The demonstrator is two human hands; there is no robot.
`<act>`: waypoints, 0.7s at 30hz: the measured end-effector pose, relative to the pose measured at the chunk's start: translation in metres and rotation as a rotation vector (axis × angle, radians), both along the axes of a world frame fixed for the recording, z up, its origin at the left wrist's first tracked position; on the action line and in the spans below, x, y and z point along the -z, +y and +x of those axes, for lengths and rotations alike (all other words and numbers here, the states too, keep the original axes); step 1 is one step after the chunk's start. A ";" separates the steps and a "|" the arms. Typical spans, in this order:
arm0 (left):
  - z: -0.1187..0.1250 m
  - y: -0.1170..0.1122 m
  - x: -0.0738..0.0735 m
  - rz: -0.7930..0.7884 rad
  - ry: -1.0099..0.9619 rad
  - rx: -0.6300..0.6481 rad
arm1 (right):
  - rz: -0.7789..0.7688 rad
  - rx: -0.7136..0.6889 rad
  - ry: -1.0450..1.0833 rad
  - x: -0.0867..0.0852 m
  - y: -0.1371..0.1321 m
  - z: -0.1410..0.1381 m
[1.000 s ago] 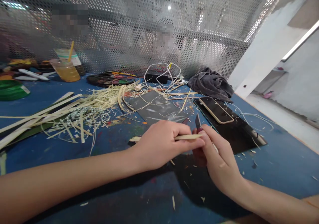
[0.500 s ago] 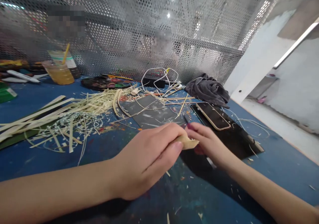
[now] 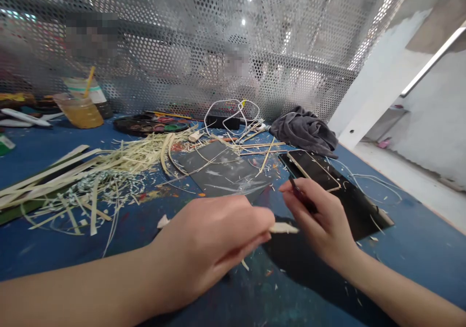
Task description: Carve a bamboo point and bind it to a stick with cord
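Observation:
My left hand [image 3: 218, 247] is closed around a pale strip of wood or bamboo [image 3: 284, 228]. Its pointed end sticks out past my fingers to the right, and another pale end [image 3: 163, 221] shows behind the hand. Just to the right, my right hand [image 3: 324, 218] pinches a slim dark tool [image 3: 302, 195]; its kind is unclear because the fingers cover most of it. The two hands are apart, with the strip's tip between them. Beyond them a grey sheet [image 3: 225, 171], scuffed with white marks, lies on the blue table [image 3: 141, 239].
Pale shavings [image 3: 145, 155] and long strips [image 3: 47, 171] are heaped at left. A phone [image 3: 315, 167] rests on a black panel [image 3: 358, 205] at right, near a grey cloth [image 3: 304, 130]. Behind stand a paint palette [image 3: 145, 123], a cup [image 3: 80, 113] and a perforated metal screen [image 3: 174, 45].
My right hand has drawn back from the strip and turned, showing the dark tool. My left hand has rolled over the strip and shifted slightly down.

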State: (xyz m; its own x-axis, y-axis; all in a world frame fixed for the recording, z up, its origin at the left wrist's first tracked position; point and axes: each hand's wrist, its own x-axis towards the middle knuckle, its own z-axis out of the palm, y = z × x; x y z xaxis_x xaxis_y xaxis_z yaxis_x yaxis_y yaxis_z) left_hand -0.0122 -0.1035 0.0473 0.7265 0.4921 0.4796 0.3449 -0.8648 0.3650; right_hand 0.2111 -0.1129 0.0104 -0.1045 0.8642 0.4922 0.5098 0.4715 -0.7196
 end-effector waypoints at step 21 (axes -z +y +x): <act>0.000 0.006 -0.003 0.062 0.105 0.047 | -0.236 -0.392 0.083 -0.011 -0.018 -0.004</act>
